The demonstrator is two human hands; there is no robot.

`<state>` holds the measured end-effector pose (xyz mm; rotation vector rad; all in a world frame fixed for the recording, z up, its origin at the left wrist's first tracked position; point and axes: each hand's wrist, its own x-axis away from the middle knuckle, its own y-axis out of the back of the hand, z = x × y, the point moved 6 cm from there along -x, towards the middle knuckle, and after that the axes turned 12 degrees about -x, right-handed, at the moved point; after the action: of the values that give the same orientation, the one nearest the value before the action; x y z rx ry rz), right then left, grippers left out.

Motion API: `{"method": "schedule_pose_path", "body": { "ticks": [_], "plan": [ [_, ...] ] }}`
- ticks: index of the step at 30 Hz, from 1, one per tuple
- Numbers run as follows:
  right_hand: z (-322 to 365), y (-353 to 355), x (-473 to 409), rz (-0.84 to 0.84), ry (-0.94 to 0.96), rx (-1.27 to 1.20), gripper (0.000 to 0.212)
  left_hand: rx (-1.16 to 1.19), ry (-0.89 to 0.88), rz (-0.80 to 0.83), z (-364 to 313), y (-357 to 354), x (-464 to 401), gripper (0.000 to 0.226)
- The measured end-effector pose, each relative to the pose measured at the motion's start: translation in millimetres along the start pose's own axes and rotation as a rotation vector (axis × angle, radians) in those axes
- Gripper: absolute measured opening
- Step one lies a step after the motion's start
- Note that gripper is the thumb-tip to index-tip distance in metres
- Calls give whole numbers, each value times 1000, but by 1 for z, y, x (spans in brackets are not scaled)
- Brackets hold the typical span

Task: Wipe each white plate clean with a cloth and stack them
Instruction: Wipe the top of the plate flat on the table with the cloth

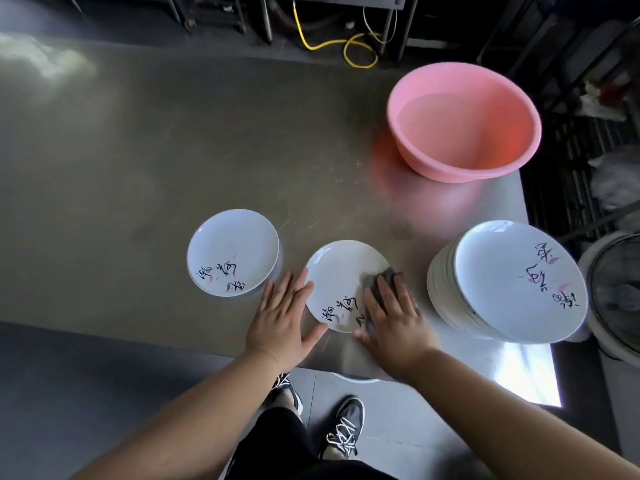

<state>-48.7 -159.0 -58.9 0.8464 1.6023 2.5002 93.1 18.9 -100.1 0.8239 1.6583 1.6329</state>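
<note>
A white plate [337, 271] with black brush lettering lies flat on the steel table [173, 168] near its front edge. My right hand [394, 317] presses a grey cloth [381, 277] onto the plate's right side with straight fingers. My left hand [284, 313] lies flat beside the plate, fingers and thumb touching its left rim. Another white plate [232, 251] sits to the left. A tall stack of white plates [509, 282] stands at the right.
A pink plastic basin [464, 121] holding water stands at the back right of the table. A fan [616, 292] is beyond the table's right edge. A yellow hose [346, 46] lies on the floor behind. My shoes show below the front edge.
</note>
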Motion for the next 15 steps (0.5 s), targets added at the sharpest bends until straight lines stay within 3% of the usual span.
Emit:
{"method": "schedule_pose_path", "body": {
  "ticks": [4,10,15],
  "plan": [
    [-5,10,-24,-27,-91,-111,83,18,5,0,1,0,-1,71],
    [19,-21,26,68,-134,-144,102,33,7,-15,2,-2,0,67],
    [1,14,-23,-46,-127,-186,79,42,10,14,1,-4,-1,65]
  ]
}}
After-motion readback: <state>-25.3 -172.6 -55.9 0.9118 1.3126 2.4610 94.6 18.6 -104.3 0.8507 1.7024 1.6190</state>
